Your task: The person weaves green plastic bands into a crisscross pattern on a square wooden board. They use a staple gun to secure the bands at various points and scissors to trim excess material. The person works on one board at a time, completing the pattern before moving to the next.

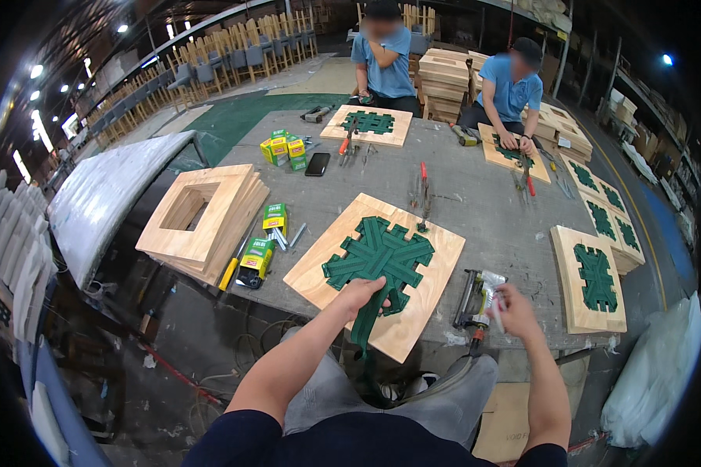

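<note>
My left hand (364, 297) is closed on a loose green webbing strap (364, 331), which hangs over the near edge of a square wooden panel (343, 237). Woven green webbing (382, 253) covers the panel's middle, its strap ends spread outward. To the right, my right hand (516, 313) is at the handle side of a staple gun (475, 300) lying on the table's near edge. Motion blurs its fingers, so their grip on the gun is unclear. Beyond the panel lies a red-handled tool (424, 187), its tip near the panel's far edge.
The grey table (273, 187) carries a stack of wooden frames (199, 210), fastener boxes (257, 257), a yellow-handled tool (230, 272) and a phone (317, 164). Finished-looking webbed panels (596, 280) are stacked right. Two people in blue shirts (389, 58) sit across, with similar panels (366, 124).
</note>
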`<state>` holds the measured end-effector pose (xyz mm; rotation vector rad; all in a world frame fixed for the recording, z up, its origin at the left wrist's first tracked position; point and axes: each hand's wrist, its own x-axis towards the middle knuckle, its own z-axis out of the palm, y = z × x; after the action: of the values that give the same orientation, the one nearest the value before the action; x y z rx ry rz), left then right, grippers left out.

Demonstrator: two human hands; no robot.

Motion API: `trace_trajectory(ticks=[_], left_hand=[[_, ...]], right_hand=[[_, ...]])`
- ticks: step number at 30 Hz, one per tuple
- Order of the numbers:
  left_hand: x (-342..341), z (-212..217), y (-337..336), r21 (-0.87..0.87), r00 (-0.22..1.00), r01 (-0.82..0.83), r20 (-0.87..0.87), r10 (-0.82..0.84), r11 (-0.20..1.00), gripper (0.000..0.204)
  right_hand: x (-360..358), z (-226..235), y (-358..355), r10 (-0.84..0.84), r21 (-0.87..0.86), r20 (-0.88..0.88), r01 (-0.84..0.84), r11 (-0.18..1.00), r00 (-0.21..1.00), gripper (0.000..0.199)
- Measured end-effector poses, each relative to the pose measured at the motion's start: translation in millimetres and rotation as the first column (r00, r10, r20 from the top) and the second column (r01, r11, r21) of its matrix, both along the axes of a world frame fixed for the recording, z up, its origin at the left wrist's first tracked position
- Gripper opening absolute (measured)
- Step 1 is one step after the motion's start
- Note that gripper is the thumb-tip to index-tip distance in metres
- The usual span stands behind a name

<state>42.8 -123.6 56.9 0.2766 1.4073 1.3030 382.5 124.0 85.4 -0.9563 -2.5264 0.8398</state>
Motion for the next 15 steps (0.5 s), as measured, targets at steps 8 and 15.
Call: trace_trajectory(ticks=[8, 15], left_hand=[[11, 22, 1, -0.058, 0.986, 0.029, -0.165, -0.038, 0.998, 0.040], [18, 29, -11, -0.048, 0.968, 0.028, -0.250, -0.039, 0.998, 0.041]], right_hand=[[-90, 13, -54, 0.490, 0.233, 0.479, -0.644, 0.729, 0.728, 0.061], [-142, -5, -51, 0.612, 0.231, 0.553, -0.810, 0.539, 0.565, 0.045]])
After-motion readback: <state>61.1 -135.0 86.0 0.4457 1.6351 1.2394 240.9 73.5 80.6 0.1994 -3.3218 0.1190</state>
